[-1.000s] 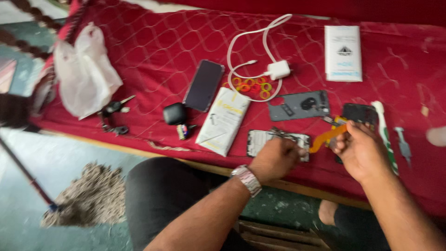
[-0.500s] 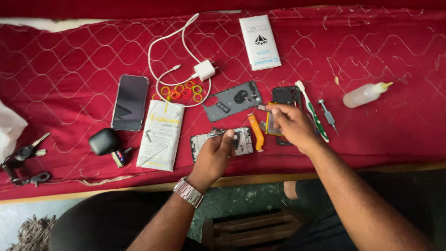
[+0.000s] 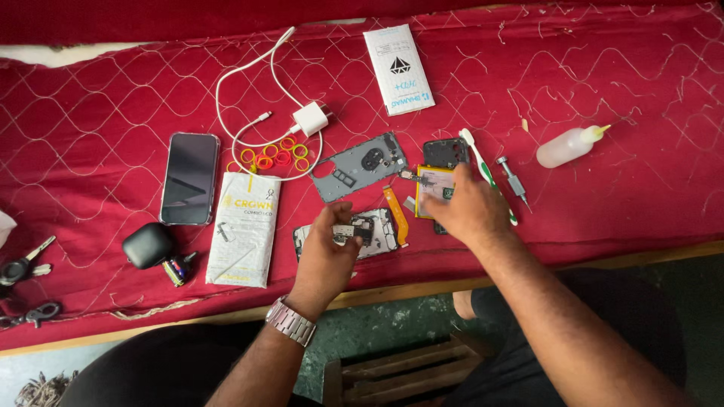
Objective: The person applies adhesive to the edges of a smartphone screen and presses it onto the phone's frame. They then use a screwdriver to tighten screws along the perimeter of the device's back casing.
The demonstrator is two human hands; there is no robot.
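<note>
My left hand (image 3: 326, 256) grips the near end of a stripped phone frame (image 3: 375, 230) lying on the red cloth (image 3: 618, 68), thumb and fingers pinched on its circuit board. An orange flex cable (image 3: 395, 211) runs from it toward an opened phone with a yellow battery (image 3: 436, 179). My right hand (image 3: 469, 212) lies over that phone with its fingertips on the battery, hiding the lower half. A grey back cover (image 3: 358, 166) sits just beyond both hands.
A white-and-green toothbrush (image 3: 478, 157), small screwdriver (image 3: 513, 179) and squeeze bottle (image 3: 566, 147) lie right. Charger with cable (image 3: 311, 118), coloured rubber rings (image 3: 275, 157), black phone (image 3: 190, 177), white packet (image 3: 245, 226), earbud case (image 3: 148, 245) and keys (image 3: 19, 267) lie left. White box (image 3: 398, 68) far.
The view has swung right and steadied over the cloth. My right hand has let the orange flex cable drop and moved onto the battery phone; my left hand stays at the stripped frame.
</note>
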